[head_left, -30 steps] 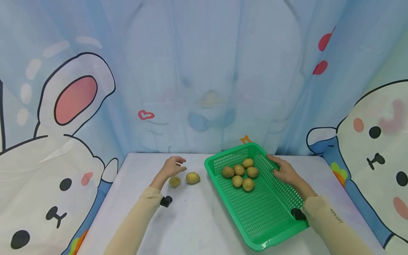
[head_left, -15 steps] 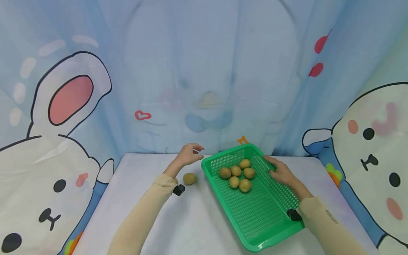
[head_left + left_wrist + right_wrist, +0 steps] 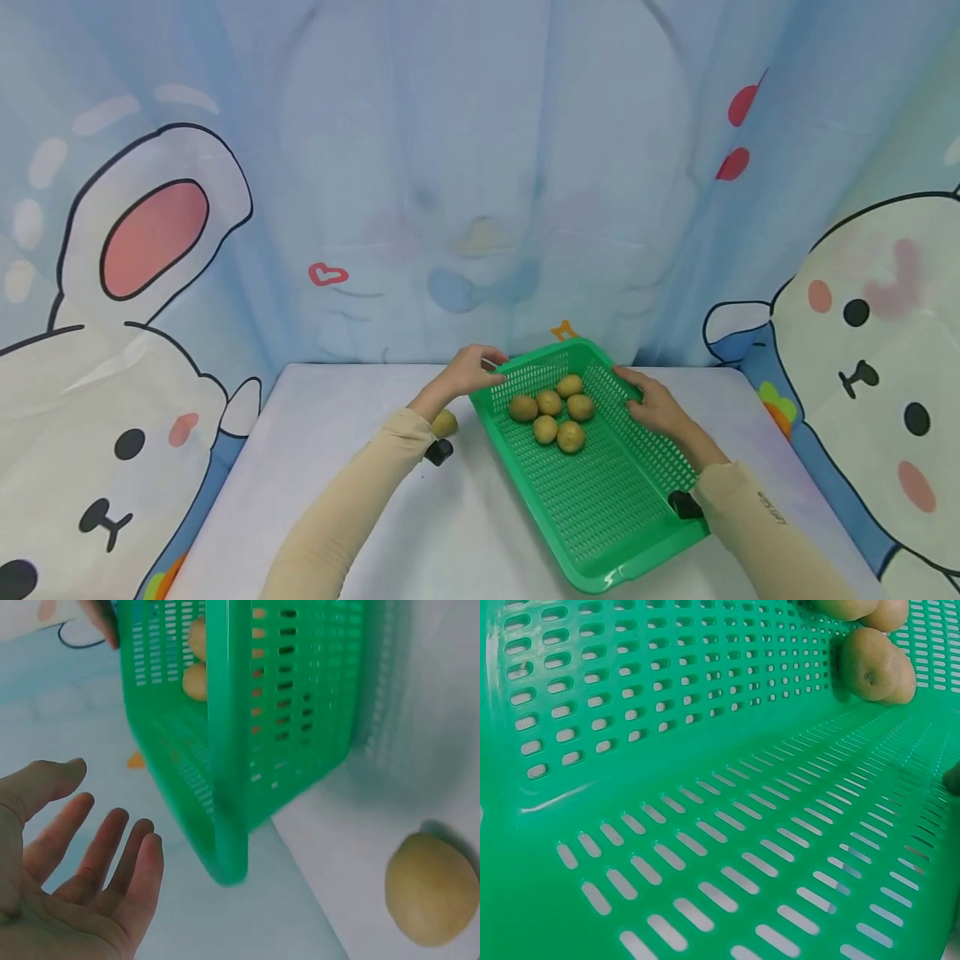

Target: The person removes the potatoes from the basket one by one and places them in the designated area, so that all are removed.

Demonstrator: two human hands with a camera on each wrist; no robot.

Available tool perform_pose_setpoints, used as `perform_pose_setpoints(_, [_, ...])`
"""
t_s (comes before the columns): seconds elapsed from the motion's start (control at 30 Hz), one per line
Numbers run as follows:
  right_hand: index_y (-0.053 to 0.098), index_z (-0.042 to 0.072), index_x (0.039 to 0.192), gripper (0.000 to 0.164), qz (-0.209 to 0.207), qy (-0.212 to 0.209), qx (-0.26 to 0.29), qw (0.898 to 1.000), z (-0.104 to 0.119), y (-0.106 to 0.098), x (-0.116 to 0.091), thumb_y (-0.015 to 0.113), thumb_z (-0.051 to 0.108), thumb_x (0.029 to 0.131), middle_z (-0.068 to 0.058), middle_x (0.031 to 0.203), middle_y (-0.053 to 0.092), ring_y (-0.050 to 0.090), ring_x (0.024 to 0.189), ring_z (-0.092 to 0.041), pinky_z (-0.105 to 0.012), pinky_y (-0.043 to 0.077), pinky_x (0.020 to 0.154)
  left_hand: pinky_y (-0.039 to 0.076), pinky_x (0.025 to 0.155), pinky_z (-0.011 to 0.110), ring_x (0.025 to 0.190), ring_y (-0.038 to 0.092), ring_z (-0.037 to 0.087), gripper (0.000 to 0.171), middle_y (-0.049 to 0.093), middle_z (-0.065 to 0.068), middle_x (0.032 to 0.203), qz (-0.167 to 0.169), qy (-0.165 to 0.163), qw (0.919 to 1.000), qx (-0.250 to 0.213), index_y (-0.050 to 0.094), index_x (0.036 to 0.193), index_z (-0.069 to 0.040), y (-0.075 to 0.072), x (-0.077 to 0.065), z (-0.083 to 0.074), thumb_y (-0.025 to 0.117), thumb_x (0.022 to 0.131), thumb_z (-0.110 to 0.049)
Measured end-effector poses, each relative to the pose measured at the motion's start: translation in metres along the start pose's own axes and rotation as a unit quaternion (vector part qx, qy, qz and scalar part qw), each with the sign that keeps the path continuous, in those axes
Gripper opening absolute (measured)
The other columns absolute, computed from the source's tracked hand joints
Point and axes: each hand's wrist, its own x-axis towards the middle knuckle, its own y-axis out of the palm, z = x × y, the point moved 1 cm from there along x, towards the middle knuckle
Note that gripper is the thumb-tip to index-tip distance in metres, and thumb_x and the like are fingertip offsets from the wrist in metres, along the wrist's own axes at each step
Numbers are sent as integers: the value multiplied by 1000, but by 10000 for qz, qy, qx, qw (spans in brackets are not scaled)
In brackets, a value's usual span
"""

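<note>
A green plastic basket [image 3: 600, 500] with slotted walls stands at an angle on the table, several potatoes [image 3: 571, 437] grouped in its far half. My right hand [image 3: 660, 410] grips the basket's right rim, thumb on the inner side and fingers over the outside. At the far left corner is my left hand [image 3: 474, 372], overlapping the rim in the head view. The left wrist view shows that hand's fingers [image 3: 97, 847] spread and relaxed, a little apart from the basket [image 3: 229, 750]. One loose potato [image 3: 431, 889] lies on the table under my left wrist, partly hidden in the head view.
A white cloth covers the table [image 3: 337, 417]. Right behind its far edge hangs a light blue curtain [image 3: 465, 167] with cartoon prints, which also closes in both sides.
My left hand has moved right, from above the loose potatoes to the basket's far left corner. Its arm now covers one loose potato. My right hand keeps its grip on the rim.
</note>
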Motion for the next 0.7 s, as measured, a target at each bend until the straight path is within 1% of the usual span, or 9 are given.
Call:
perform_pose_setpoints(0.2, [35, -14, 145, 62, -25, 6, -112, 9999, -1, -1, -1, 46, -13, 84, -37, 148, 32, 28, 136, -55, -66, 28, 107, 54, 90, 32, 114, 61, 39, 36, 61, 24, 127, 279, 55, 9995, -133, 62, 126, 6, 18, 12, -12, 67, 92, -5])
perform_pose_setpoints(0.37, [35, -13, 146, 62, -29, 20, -99, 9999, -1, -1, -1, 45, -14, 84, -37, 148, 31, 28, 136, -55, -66, 27, 108, 53, 88, 27, 111, 63, 34, 35, 63, 21, 126, 564, 132, 9983, 13, 63, 128, 2, 33, 24, -21, 66, 94, -6])
perform_pose_setpoints(0.47, [34, -12, 146, 62, -31, 85, -76, 9999, 0, -1, -1, 45, -14, 85, -36, 149, 31, 27, 136, -54, -66, 27, 108, 51, 91, 27, 114, 62, 33, 35, 64, 19, 125, 733, 187, 9971, 26, 63, 128, 0, 42, 31, -28, 66, 93, -6])
perform_pose_setpoints(0.57, [34, -12, 147, 62, -45, 145, -79, 9999, 2, -1, -3, 45, -14, 86, -35, 149, 31, 28, 136, -54, -66, 28, 107, 49, 97, 30, 121, 57, 34, 36, 63, 19, 128, 910, 184, 9956, -152, 62, 129, 2, 51, 37, -36, 66, 94, -6])
perform_pose_setpoints(0.63, [34, -12, 147, 62, -49, 170, -71, 9998, 2, -1, -3, 45, -15, 86, -35, 150, 31, 28, 137, -53, -65, 28, 108, 48, 98, 31, 123, 56, 33, 37, 62, 18, 130, 1007, 139, 9946, -220, 61, 130, 2, 58, 40, -40, 65, 95, -6])
perform_pose_setpoints(0.7, [33, -11, 147, 62, -28, 180, -63, 9998, 3, 0, -3, 44, -15, 86, -35, 150, 31, 28, 136, -53, -65, 29, 108, 48, 99, 31, 123, 55, 31, 37, 61, 18, 132, 1073, 26, 9937, -337, 62, 131, 0, 65, 44, -43, 63, 95, -7])
